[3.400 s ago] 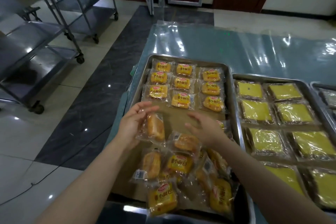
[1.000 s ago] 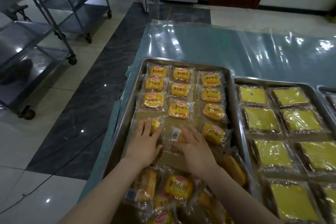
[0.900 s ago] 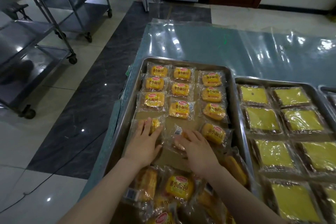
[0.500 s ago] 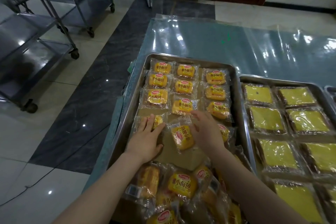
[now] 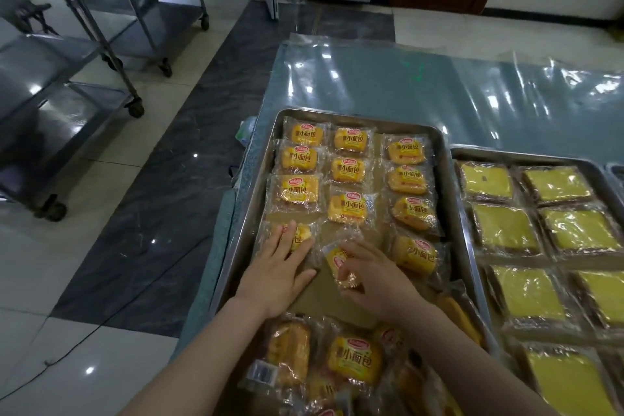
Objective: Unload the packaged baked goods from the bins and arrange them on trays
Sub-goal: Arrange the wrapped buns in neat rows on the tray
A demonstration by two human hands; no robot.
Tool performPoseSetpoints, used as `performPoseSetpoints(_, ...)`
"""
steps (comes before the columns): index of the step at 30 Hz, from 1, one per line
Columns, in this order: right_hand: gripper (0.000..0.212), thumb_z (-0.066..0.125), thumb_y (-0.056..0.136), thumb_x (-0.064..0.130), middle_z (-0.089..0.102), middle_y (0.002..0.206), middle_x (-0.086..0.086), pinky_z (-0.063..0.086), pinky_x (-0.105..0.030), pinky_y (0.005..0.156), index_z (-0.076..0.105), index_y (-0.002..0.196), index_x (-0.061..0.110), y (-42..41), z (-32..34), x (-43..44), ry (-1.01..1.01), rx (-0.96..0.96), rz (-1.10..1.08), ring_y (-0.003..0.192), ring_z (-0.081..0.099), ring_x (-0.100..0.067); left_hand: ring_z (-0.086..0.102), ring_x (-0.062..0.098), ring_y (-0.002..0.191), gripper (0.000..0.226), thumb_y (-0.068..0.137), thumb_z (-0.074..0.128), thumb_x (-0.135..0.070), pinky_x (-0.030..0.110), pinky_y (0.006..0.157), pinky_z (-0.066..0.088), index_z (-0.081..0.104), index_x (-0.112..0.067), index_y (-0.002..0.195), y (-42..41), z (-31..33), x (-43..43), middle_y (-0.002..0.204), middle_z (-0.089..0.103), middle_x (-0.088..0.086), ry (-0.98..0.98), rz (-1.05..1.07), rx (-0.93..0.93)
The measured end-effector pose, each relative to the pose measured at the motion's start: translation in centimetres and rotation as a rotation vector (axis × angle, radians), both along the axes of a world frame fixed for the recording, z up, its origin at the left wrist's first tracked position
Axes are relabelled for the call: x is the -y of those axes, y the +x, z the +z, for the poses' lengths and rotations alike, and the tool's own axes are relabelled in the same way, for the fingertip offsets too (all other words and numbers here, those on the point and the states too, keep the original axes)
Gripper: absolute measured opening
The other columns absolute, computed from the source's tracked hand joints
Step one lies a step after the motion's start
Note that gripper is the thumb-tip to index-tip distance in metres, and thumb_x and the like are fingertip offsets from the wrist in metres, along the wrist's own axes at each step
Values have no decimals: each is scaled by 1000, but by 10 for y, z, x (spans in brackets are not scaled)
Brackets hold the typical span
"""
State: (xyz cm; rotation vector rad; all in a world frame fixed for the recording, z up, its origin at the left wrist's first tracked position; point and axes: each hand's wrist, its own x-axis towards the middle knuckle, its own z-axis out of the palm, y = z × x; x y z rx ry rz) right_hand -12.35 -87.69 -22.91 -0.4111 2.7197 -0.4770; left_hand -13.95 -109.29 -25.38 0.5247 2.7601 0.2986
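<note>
A steel tray (image 5: 449,186) holds rows of small bread packs in clear wrap with yellow labels. My left hand (image 5: 277,275) lies flat with straight fingers on a pack (image 5: 302,235) in the fourth row, left column. My right hand (image 5: 378,277) has its fingers curled over the middle pack (image 5: 334,258) of that row, which sits tilted. A fourth-row pack (image 5: 417,255) lies to the right. Several loose packs (image 5: 354,360) are heaped at the tray's near end.
A second tray (image 5: 454,154) to the right carries flat yellow cake packs (image 5: 504,228). The table (image 5: 371,84) is covered with shiny clear plastic. Steel wheeled racks (image 5: 111,27) stand on the tiled floor at the left.
The middle fourth-row pack was turned label-up, and my right hand has come back from the right column onto it. My left hand has stayed on the left pack.
</note>
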Motion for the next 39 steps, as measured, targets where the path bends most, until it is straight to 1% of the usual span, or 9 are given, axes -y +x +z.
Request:
performPoseSetpoints(3,39,58,87,50,18,157,6,21,-37,113,54,122,33,7,4,-3,24,15,-63,142,20,-23,-29,15,137,79,74,-1,-75,35,111,-6,-23,-39,140,-8,4,0,151,-29,-6,25,-12,29)
performPoseSetpoints(7,73,57,83,60,9,155,3,42,-41,100,26,143,34,17,6,-1,20,59,-235,132,37,-28,-27,14,138,80,82,9,-73,32,111,-7,-26,-31,141,-16,6,2,151,-28,-6,14,-31,11)
performPoseSetpoints(10,60,60,85,46,23,147,1,46,-37,94,33,137,34,22,7,-1,68,-79,-219,128,39,-27,-24,14,139,76,88,16,-67,30,110,-5,-24,-30,141,-13,7,5,152,-27,-4,-7,-45,-47)
performPoseSetpoints(14,39,56,89,29,35,140,2,41,-36,97,44,126,32,17,2,4,107,-176,-143,126,35,-23,-17,11,140,64,93,18,-58,28,111,-5,-12,-31,142,-4,6,3,153,-16,-4,104,109,-202)
performPoseSetpoints(21,38,58,90,23,39,136,-1,41,-37,97,46,126,28,-8,-5,22,126,-256,-283,126,37,-26,-23,17,139,61,92,14,-57,36,112,-8,-16,-36,141,-1,-3,-8,153,-20,-2,11,87,-116)
performPoseSetpoints(25,47,54,91,39,26,151,-4,28,-44,112,40,134,27,-15,-11,29,73,-321,-313,142,21,-30,-17,16,142,57,93,12,-53,35,114,-8,-8,-35,143,-6,-5,-12,156,-11,0,67,149,-235)
performPoseSetpoints(31,65,28,98,51,-11,160,-4,-3,-43,115,0,151,26,-50,-28,29,88,-258,-301,144,-18,-25,-20,19,141,60,94,12,-54,38,114,-9,-9,-32,146,-39,-3,-27,155,-16,3,101,209,-260)
performPoseSetpoints(36,71,10,91,62,-10,160,-1,-9,-41,114,-4,151,25,-70,-46,24,162,-260,-241,144,-19,-23,-19,20,140,62,92,7,-58,45,116,-7,-10,-32,146,-61,-12,-32,152,-19,1,-3,149,-169)
performPoseSetpoints(39,72,12,90,63,-7,160,-1,-7,-41,114,-1,151,26,-76,-46,19,173,-276,-221,144,-18,-22,-19,19,140,62,93,7,-58,43,114,-10,-6,-31,147,-59,-16,-29,153,-17,0,-43,98,-179)
